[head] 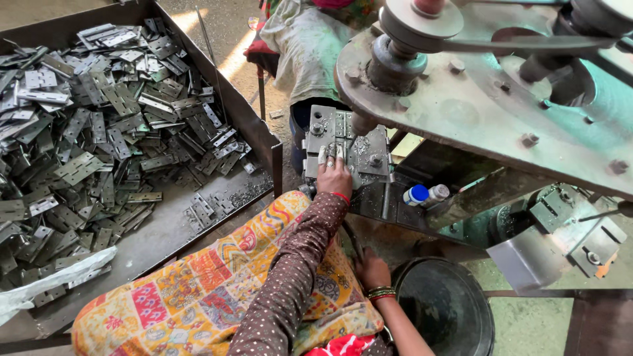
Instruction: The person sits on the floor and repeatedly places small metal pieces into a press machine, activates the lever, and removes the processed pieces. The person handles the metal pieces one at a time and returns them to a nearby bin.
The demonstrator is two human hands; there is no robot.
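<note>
Overhead, the green press machine [488, 112] dominates, its ram hanging above the steel die block [346, 148], presumably so each piece sits squarely under the stroke. Beside the knee, a metal tray [260, 135] keeps loose hinge plates [99, 132] within arm's reach. On the die, the left hand [335, 178] presses a hinge plate [333, 153] flat, fingers together over its near end. Lower, the right hand [371, 269] rests by the black bucket [448, 306]; I cannot tell its finger posture.

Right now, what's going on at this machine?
A person sits at a drill-type machine. Their left hand presses a metal hinge plate on the machine's fixture block. Their right hand rests low beside a black bucket. A large tray of loose grey hinges sits to the left.
</note>
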